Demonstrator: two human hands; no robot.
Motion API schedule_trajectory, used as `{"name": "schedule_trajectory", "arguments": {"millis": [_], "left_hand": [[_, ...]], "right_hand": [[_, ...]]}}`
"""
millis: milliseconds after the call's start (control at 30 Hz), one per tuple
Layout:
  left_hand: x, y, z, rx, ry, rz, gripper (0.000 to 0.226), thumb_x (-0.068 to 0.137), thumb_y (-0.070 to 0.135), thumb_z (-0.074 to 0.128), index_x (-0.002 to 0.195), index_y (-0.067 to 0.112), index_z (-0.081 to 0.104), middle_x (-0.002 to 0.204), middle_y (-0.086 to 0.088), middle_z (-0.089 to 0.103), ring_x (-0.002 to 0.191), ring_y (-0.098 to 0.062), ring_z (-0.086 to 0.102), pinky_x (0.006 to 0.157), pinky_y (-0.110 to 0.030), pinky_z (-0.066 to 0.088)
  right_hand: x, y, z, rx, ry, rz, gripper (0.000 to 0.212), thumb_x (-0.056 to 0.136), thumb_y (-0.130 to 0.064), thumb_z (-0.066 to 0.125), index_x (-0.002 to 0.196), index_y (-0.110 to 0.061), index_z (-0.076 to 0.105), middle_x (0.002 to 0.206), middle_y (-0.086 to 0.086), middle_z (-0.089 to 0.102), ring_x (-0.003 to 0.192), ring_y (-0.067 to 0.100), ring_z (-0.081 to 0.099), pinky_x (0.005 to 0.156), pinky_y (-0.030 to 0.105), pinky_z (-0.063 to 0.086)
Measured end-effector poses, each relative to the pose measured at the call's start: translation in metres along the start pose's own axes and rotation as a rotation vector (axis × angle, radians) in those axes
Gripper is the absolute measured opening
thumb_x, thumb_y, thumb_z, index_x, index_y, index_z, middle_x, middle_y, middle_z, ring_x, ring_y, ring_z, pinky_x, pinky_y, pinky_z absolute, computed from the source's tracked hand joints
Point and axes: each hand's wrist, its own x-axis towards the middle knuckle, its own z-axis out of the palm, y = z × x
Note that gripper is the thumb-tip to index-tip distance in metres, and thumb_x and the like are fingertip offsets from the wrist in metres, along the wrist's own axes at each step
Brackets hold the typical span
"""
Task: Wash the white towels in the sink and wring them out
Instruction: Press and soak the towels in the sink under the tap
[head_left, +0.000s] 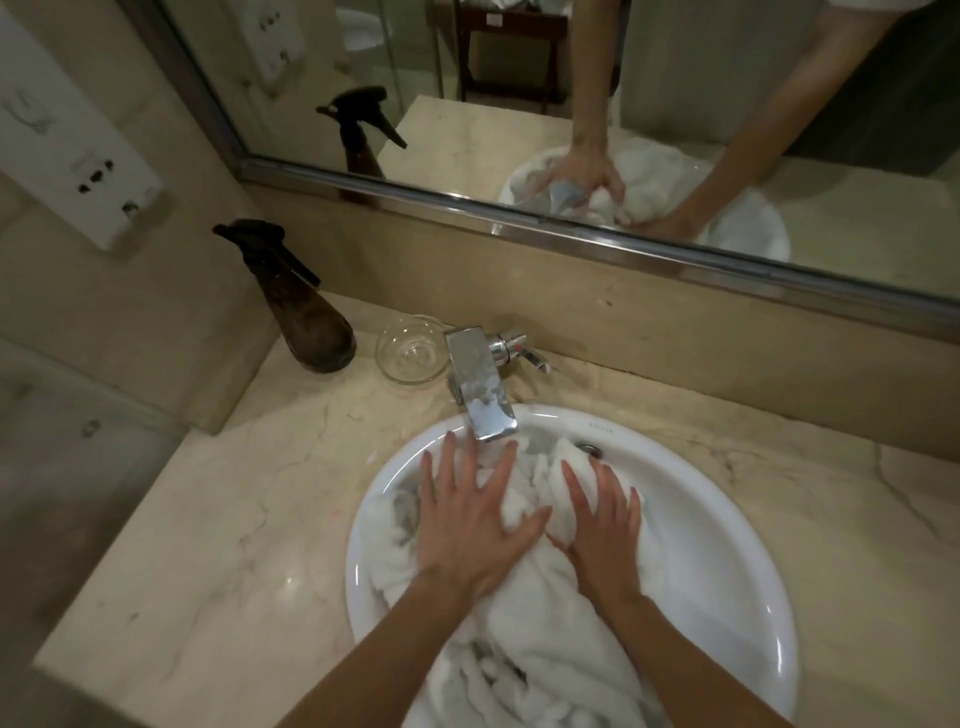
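White towels (524, 644) lie bunched and wet in the round white sink (727, 561), filling its left and middle. My left hand (467, 525) lies flat on the towels with fingers spread, just below the chrome tap (480, 387). My right hand (605, 530) presses flat on a raised fold of towel beside it, fingers apart. Neither hand grips the cloth. The tap's spout hangs over the sink's far rim; whether water runs I cannot tell.
A dark brown spray bottle (301, 312) stands on the marble counter (218, 519) at the back left. A clear glass dish (410, 351) sits next to the tap. A framed mirror (623, 104) runs along the back wall. Wall sockets (78, 171) are at far left.
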Motion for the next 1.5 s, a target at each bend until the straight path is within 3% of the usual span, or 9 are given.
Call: {"name": "schedule_trajectory", "arguments": {"millis": [200,400,600,800,900,1000,1167,1367,1500], "left_hand": [[0.021,0.001,0.026,0.065,-0.010,0.074,0.074,0.090,0.078,0.017,0.152,0.038,0.032,0.154,-0.014,0.041,0.148,-0.039,0.021,0.121,-0.057,0.009],[0.031,-0.004,0.027,0.085,-0.011,0.092,0.064,0.094,0.069,0.015,0.148,0.041,0.035,0.153,-0.005,0.041,0.141,-0.035,0.028,0.120,-0.049,0.007],[0.033,-0.015,0.018,-0.240,0.046,0.104,0.062,0.085,0.075,0.032,0.129,0.041,0.060,0.136,0.002,0.057,0.130,-0.023,0.041,0.115,-0.042,0.022],[0.036,-0.026,-0.010,-1.104,0.098,-0.201,0.021,0.099,0.012,0.053,0.102,0.015,0.073,0.101,0.003,0.074,0.097,-0.007,0.067,0.093,-0.033,0.050],[0.033,-0.031,-0.019,-1.110,0.147,-0.267,0.022,0.102,0.017,0.051,0.113,0.015,0.070,0.107,0.006,0.072,0.103,-0.010,0.065,0.089,-0.014,0.047],[0.032,-0.030,-0.014,-1.080,0.073,-0.178,0.021,0.104,0.033,0.048,0.123,0.035,0.058,0.111,0.027,0.063,0.103,0.013,0.057,0.084,-0.002,0.039],[0.045,-0.016,0.014,-0.800,0.240,-0.098,0.042,0.099,0.043,0.039,0.125,0.019,0.060,0.119,0.002,0.067,0.105,-0.015,0.061,0.093,-0.039,0.048],[0.051,-0.012,0.023,-0.675,0.301,-0.116,0.051,0.094,0.039,0.031,0.131,0.016,0.057,0.119,-0.003,0.063,0.103,-0.020,0.056,0.090,-0.039,0.047],[0.049,-0.008,0.016,-0.654,0.270,-0.130,0.056,0.093,0.041,0.026,0.130,0.011,0.056,0.115,-0.007,0.061,0.101,-0.024,0.054,0.088,-0.041,0.045]], "right_hand": [[0.000,0.001,-0.003,-0.025,0.047,-0.019,0.060,0.104,-0.058,0.013,0.159,-0.036,0.004,0.155,0.019,0.038,0.141,0.037,0.038,0.111,0.066,0.031],[-0.002,-0.004,-0.012,-0.042,-0.021,-0.009,0.085,0.090,-0.048,0.046,0.158,-0.040,-0.004,0.159,0.013,0.029,0.146,0.036,0.031,0.111,0.068,0.029],[0.007,-0.029,-0.052,0.101,-0.209,0.039,0.075,0.091,-0.053,0.040,0.158,-0.032,0.013,0.167,0.002,-0.002,0.153,0.017,-0.013,0.115,0.054,-0.020],[0.035,-0.095,-0.067,0.423,-0.181,-0.204,0.055,0.099,-0.022,0.039,0.154,-0.016,0.037,0.156,0.002,0.041,0.145,0.014,0.033,0.122,0.036,0.022],[0.050,-0.107,-0.050,0.263,-0.142,-0.304,0.054,0.104,-0.028,0.040,0.156,-0.014,0.031,0.155,0.008,0.042,0.143,0.023,0.037,0.122,0.038,0.024],[0.058,-0.109,-0.039,0.059,-0.060,-0.353,0.058,0.101,-0.030,0.041,0.154,-0.009,0.033,0.153,0.012,0.045,0.145,0.028,0.035,0.124,0.046,0.018],[0.067,-0.097,-0.019,-0.034,0.011,-0.336,0.062,0.082,-0.020,0.066,0.140,-0.005,0.053,0.135,0.015,0.061,0.132,0.026,0.045,0.116,0.045,0.036],[0.073,-0.088,-0.011,0.144,0.141,-0.340,0.056,0.079,-0.006,0.076,0.132,0.001,0.059,0.132,0.017,0.064,0.127,0.031,0.056,0.109,0.051,0.044],[0.077,-0.084,-0.007,0.136,0.095,-0.367,0.055,0.091,-0.021,0.055,0.142,-0.004,0.050,0.139,0.012,0.060,0.131,0.025,0.054,0.114,0.048,0.039]]}}
